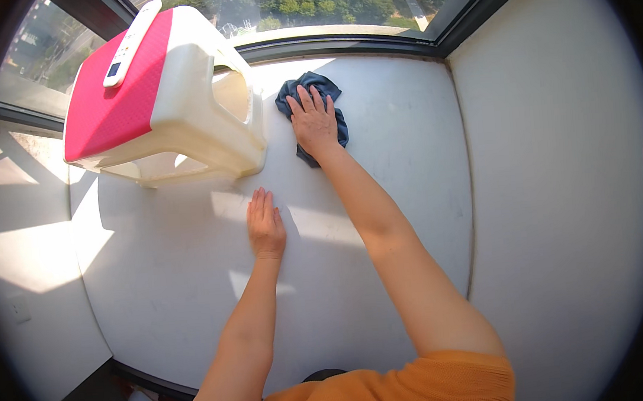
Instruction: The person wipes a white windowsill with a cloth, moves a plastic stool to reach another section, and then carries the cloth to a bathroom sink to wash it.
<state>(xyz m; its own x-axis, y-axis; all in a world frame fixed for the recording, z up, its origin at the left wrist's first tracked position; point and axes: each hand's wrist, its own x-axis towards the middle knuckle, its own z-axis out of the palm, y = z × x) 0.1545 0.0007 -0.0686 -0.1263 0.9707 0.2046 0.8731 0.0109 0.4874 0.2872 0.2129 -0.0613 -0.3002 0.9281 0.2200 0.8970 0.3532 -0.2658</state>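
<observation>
Orange top (pixel 438 378) nearest, the right hand's grip (pixel 316 130) spreads flat and unclenched over the dark cloth (pixel 286 97), which lies just right of the stool (pixel 162 100), long axis running roughly fore-and-aft, while the left hand's grip (pixel 266 227), flattened, fingers side by side, rests just nearer than the stool.

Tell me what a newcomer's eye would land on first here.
Probably the cream stool with its bright pink seat, at upper left, a white handheld device lying across it. Next, the right hand, its fingers on a dark blue cloth, right of the stool. An orange garment shows at the lower edge.
</observation>
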